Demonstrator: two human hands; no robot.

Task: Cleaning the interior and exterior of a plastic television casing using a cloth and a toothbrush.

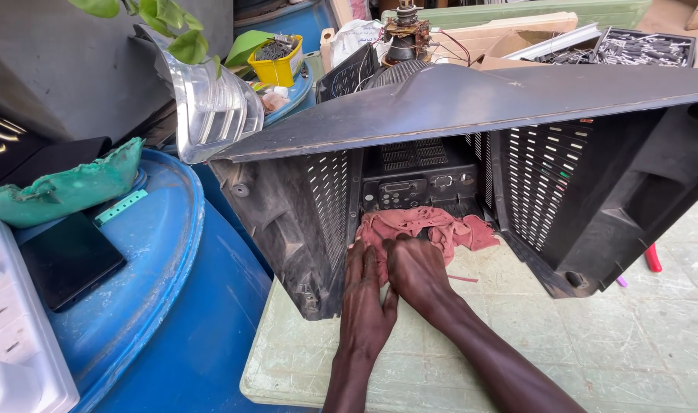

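Note:
A large dark plastic rear housing of an old television lies open side toward me on a pale green table. Inside its mouth lies a crumpled reddish-pink cloth. My left hand rests flat on the table at the housing's lower left edge, fingertips touching the cloth. My right hand presses on the cloth's near edge, fingers curled over it. Vent slots and a socket panel show on the housing's inner walls.
A blue drum stands at my left with a black phone, a torn green bowl and a white block on its lid. A clear plastic bottle with a plant, a yellow tub, trays of metal parts sit behind.

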